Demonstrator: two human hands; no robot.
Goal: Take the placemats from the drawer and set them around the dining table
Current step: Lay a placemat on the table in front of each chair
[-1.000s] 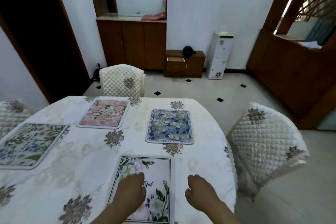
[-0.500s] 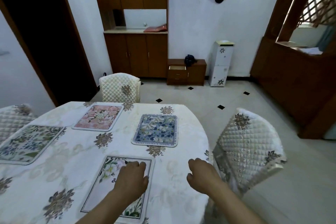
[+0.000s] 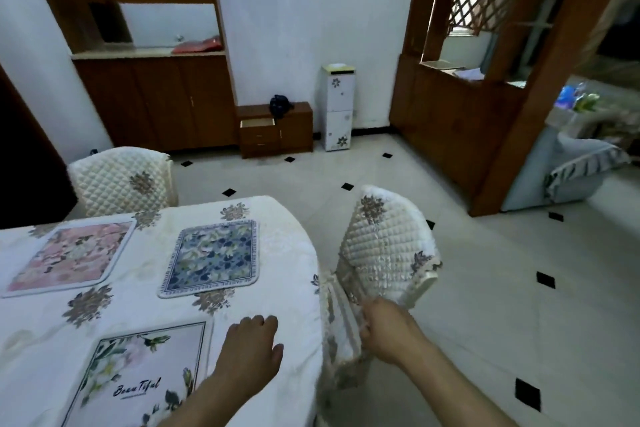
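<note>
Three placemats lie flat on the dining table: a pink floral one at the far left, a blue floral one beside it, and a white one with green leaves nearest me. My left hand rests on the tablecloth just right of the white mat, fingers loosely curled, holding nothing. My right hand hangs past the table's right edge, by the quilted chair, fingers curled with nothing in them. The small wooden chest by the far wall has its top drawer pulled out.
A second quilted chair stands at the table's far side. A white narrow cabinet stands beside the chest. Tall wooden cupboards line the back wall, a wooden partition is on the right. Tiled floor lies between table and chest.
The view has swung right. My left hand slid off the white placemat onto the cloth beside it. My right hand moved off the table toward the right chair.
</note>
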